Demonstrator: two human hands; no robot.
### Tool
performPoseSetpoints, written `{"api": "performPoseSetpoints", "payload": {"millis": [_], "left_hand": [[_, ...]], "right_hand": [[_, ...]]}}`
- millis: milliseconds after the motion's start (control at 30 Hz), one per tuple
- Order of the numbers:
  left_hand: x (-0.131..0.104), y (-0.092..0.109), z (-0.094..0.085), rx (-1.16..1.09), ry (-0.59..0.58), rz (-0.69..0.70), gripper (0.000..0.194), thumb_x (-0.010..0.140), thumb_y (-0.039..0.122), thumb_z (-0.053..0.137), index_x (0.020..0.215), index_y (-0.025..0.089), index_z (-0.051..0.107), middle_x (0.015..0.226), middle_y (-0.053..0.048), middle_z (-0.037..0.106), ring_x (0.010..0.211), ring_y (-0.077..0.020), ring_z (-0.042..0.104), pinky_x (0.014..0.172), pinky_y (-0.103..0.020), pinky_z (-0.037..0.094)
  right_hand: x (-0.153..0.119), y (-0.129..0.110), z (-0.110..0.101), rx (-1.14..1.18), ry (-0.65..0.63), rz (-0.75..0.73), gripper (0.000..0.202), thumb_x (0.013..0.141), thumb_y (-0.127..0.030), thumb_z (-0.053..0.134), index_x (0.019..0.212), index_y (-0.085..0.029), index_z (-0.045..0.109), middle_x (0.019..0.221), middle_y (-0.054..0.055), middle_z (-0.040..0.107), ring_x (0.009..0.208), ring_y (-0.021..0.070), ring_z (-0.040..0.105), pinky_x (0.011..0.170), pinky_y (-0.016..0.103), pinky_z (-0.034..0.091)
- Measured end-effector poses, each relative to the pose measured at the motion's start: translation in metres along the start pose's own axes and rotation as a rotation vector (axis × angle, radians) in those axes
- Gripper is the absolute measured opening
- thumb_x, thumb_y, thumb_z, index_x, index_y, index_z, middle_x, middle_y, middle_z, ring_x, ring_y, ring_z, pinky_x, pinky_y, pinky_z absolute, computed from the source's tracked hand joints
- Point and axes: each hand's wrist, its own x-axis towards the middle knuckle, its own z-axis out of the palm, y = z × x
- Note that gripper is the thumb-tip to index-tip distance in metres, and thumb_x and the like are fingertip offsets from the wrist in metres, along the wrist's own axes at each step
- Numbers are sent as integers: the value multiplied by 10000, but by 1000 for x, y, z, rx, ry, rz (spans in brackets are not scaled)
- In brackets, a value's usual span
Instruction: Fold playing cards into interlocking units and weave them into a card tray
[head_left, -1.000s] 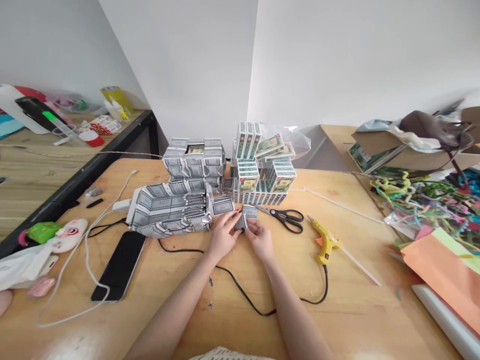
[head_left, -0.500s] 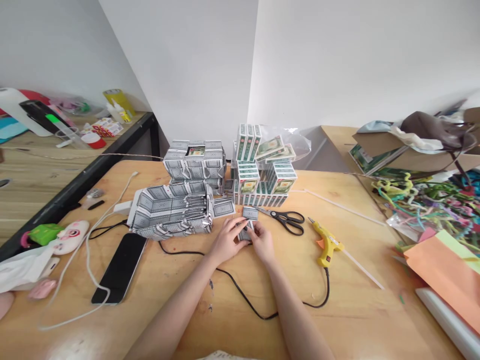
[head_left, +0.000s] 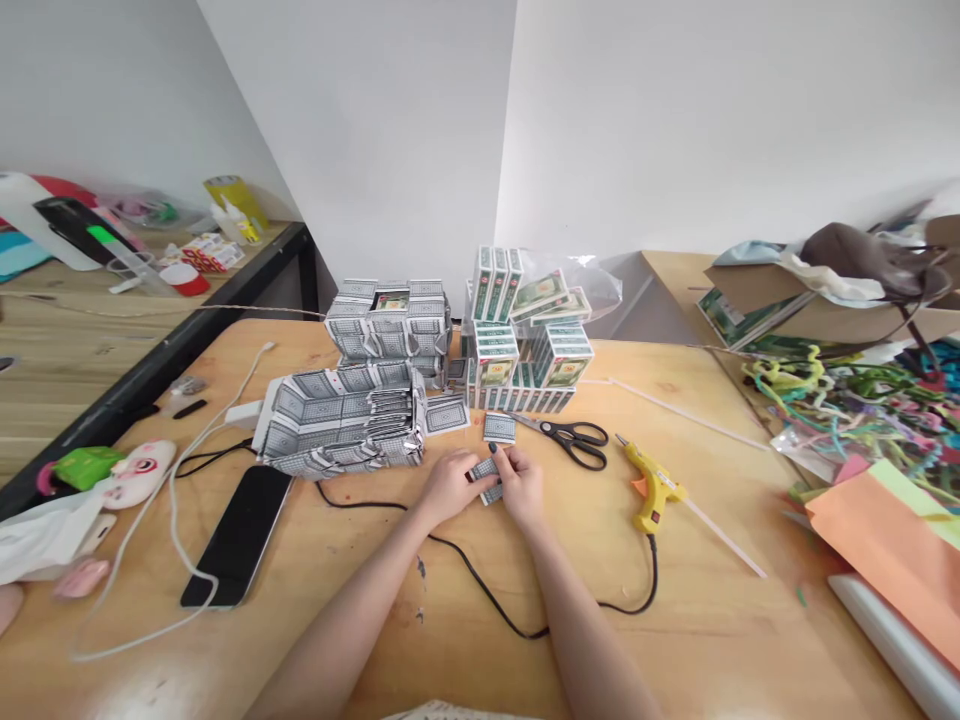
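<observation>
Between my two hands is a small patterned playing card (head_left: 491, 492), partly hidden by the fingers. My left hand (head_left: 450, 485) grips its left side, fingers curled. On the right side my right hand (head_left: 521, 484) pinches it with thumb and forefinger. Just beyond the fingertips another patterned card (head_left: 499, 428) lies flat on the table, beside the tips of black-handled scissors (head_left: 574, 440). A further card (head_left: 447, 414) lies near a tray-like structure of folded cards (head_left: 330, 415). Behind that stands a boxy structure of folded cards (head_left: 390, 325).
Green-and-white card boxes (head_left: 495, 355) are stacked at the back centre. A yellow glue gun (head_left: 654, 485) lies right of my hands, its black cord running under my forearms. A phone (head_left: 240, 535) and white cable are at left; coloured paper (head_left: 885, 545) is at right.
The card between my hands has turned to a slant. My left fingers have drawn back and curled lower, uncovering the flat card beyond them.
</observation>
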Motion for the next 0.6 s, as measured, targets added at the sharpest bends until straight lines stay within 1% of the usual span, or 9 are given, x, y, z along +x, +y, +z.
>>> {"api": "performPoseSetpoints", "payload": {"millis": [200,333,400,467,533,600], "left_hand": [[-1,3,-1,-56,2,-39,355,741,414,559,542,159,415,553,26,439,562,-107,427,541,-221,290],[0,5,-4,-136,-8,-149,394,704,459,578,523,154,406,513,41,429,509,-89,397,504,-214,258],[2,6,-6,-214,-35,-200,367,692,464,582,558,153,440,514,46,443,503,-87,404,492,-208,260],[4,7,-6,-314,-44,-219,303,717,435,556,638,152,484,549,43,478,517,-91,428,487,-199,274],[7,11,-3,-366,-2,-247,254,770,395,492,691,153,494,581,33,506,526,-96,451,486,-196,283],[11,17,2,-295,100,-319,248,813,357,425,679,157,485,584,14,522,530,-108,469,491,-203,279]], "right_hand": [[0,1,2,37,-4,15,361,779,-442,459,525,-188,424,469,-42,390,450,98,366,441,215,294],[-3,1,2,-31,37,9,358,810,-466,385,593,-189,448,487,-40,416,459,106,385,451,218,299],[-3,1,2,-77,71,7,367,825,-479,350,632,-188,463,508,-34,440,469,113,405,457,220,305],[-4,2,2,-106,87,24,373,835,-488,326,667,-189,473,509,-30,458,462,118,423,452,222,310],[-4,3,3,-121,93,63,378,847,-490,299,706,-190,481,484,-32,463,432,124,433,436,224,309],[-4,4,4,-158,130,87,382,852,-490,282,713,-191,475,470,-29,469,410,128,440,423,226,302]]}}
